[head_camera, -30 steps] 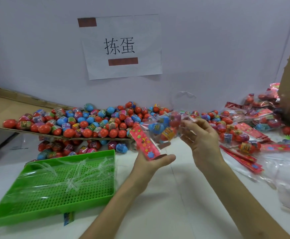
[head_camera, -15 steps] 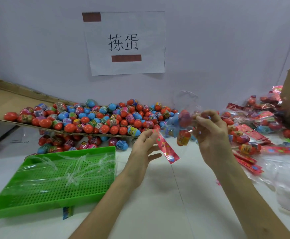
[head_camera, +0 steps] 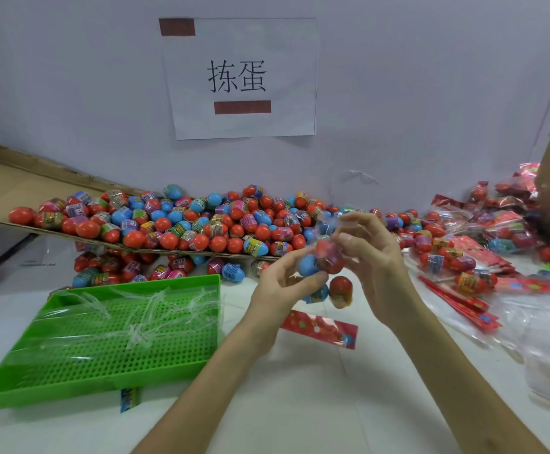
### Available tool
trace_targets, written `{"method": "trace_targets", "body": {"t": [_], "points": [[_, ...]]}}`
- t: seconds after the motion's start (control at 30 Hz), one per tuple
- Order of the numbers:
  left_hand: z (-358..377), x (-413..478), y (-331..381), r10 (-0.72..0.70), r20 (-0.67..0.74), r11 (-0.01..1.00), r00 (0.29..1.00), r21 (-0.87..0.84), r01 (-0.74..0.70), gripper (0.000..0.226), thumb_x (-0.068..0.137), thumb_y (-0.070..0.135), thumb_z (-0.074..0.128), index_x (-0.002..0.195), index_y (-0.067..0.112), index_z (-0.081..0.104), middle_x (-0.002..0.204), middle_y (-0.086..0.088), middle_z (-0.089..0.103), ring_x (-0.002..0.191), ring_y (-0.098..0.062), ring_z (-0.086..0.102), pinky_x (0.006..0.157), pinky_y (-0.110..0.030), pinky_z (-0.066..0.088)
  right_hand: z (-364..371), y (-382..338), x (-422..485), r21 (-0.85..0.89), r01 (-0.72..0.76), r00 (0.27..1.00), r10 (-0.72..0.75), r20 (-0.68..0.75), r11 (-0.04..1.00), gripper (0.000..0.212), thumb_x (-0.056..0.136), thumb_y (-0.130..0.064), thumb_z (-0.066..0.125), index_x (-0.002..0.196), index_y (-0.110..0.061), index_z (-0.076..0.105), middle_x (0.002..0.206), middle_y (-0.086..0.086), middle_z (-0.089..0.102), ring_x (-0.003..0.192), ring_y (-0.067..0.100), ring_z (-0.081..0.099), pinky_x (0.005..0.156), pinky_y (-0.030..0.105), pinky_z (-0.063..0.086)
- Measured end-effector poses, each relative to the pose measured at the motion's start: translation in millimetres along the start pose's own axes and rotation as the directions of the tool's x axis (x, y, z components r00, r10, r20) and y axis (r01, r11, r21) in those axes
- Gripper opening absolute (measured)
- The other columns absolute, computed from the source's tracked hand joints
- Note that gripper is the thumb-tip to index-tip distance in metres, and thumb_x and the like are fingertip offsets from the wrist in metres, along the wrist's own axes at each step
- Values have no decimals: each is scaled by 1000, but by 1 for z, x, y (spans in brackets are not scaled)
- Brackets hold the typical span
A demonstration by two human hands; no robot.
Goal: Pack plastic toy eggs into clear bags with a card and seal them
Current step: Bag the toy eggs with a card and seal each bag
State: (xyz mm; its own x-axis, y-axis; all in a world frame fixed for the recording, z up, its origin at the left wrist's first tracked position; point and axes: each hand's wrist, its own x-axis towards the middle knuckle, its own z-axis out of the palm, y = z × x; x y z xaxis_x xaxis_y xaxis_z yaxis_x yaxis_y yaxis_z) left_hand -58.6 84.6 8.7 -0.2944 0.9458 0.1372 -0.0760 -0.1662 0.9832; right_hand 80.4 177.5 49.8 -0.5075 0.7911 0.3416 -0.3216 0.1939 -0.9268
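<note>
Green tray (head_camera: 96,383) is sitting to the left of my left hand, with empty clear sleeves (head_camera: 142,322) lying across its mesh. Loose toy eggs (head_camera: 201,224) are piling up on a cardboard sheet (head_camera: 11,185) beyond both hands.

My left hand (head_camera: 283,286) is curling up from below, thumb and fingers gripping the clear bag (head_camera: 324,257) at a blue egg (head_camera: 309,266) inside it. A red egg (head_camera: 340,288) is hanging lower in the bag, between my wrists. The red card (head_camera: 319,329) is showing just under both hands; I cannot tell whether it is in the bag or lying on the table.

My right hand (head_camera: 375,257) is pinching the bag's upper part, fingertips facing the left hand. Packed bags (head_camera: 457,260) and spare cards (head_camera: 457,299) are spreading out to its right.
</note>
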Motion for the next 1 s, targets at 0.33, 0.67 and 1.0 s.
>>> {"method": "trace_targets", "body": {"t": [0.33, 0.67, 1.0], "points": [[-2, -4, 4, 19, -43, 1000, 999, -22, -20, 33, 88, 13, 80, 115, 29, 72, 108, -2, 76, 100, -17, 75, 76, -24, 59, 5, 11, -2, -228, 10, 997, -29, -78, 974, 4, 93, -18, 72, 94, -18, 68, 84, -1, 71, 84, 17, 70, 71, 25, 58], [-2, -3, 12, -7, -107, 989, 994, -150, -9, 31, 82, 31, 81, 113, 35, 78, 112, 4, 77, 105, -15, 73, 81, -25, 58, 8, 7, -1, -230, -139, 988, 151, 33, 963, 34, 79, -41, 82, 105, -22, 70, 105, 2, 72, 101, 18, 70, 80, 28, 59], [-2, -5, 8, -101, -82, 987, 991, -134, 89, 24, 86, 16, 74, 103, 30, 83, 102, -2, 80, 92, -19, 77, 69, -28, 60, 7, 9, -2, -89, -102, 991, 109, 82, 991, 20, 82, 10, 71, 75, -7, 62, 76, 5, 60, 73, 20, 58, 65, 26, 49]]}}
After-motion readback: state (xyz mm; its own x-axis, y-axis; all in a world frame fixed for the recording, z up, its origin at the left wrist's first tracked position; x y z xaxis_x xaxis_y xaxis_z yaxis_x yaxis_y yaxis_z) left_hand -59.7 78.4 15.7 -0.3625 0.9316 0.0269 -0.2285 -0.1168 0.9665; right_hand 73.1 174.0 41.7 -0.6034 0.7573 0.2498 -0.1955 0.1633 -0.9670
